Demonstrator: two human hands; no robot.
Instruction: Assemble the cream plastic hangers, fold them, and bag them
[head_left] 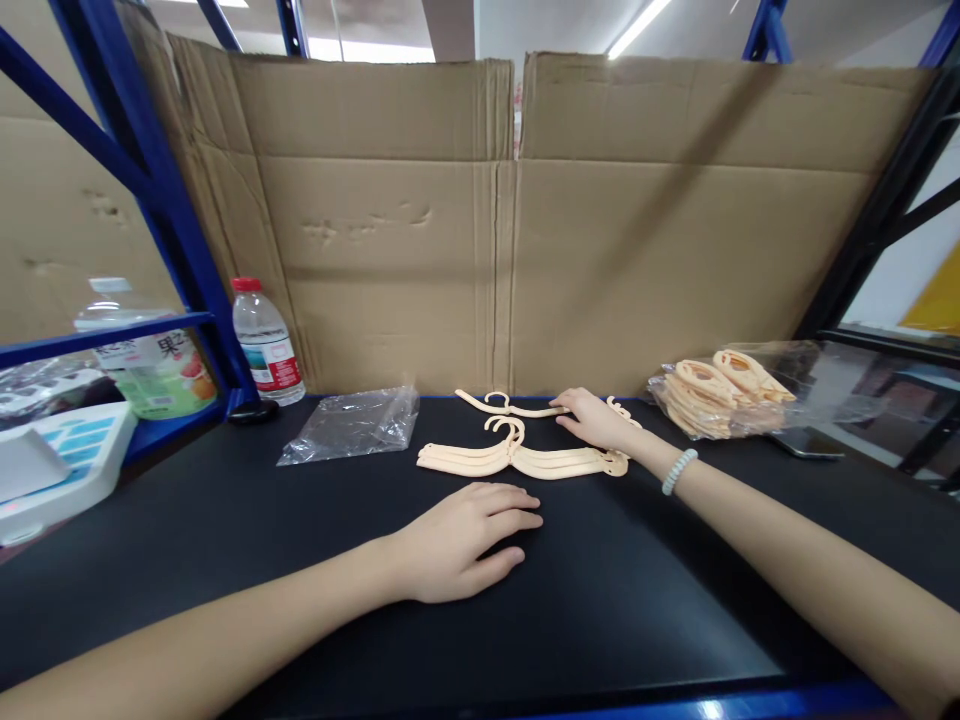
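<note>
My left hand (472, 540) lies flat on the black tabletop, fingers spread and holding nothing. Just beyond it is a stack of several cream plastic clothes hangers (465, 460), their hooks pointing away from me. Behind the stack, close to the cardboard, lies a single cream clothes hanger (480, 404). My right hand (592, 417) reaches over the right side of that hanger, with fingers and thumb closed at its arm; the palm hides part of it. Small cream hook-shaped parts (621, 410) show just past this hand.
A clear bag of folded cream hangers (720, 395) sits at the back right, beside a phone (806, 443). At left are an empty-looking plastic bag (352, 425), a red-capped water bottle (266, 345), a larger bottle (154, 355) and a white device (67, 465). Cardboard (390, 230) walls the back.
</note>
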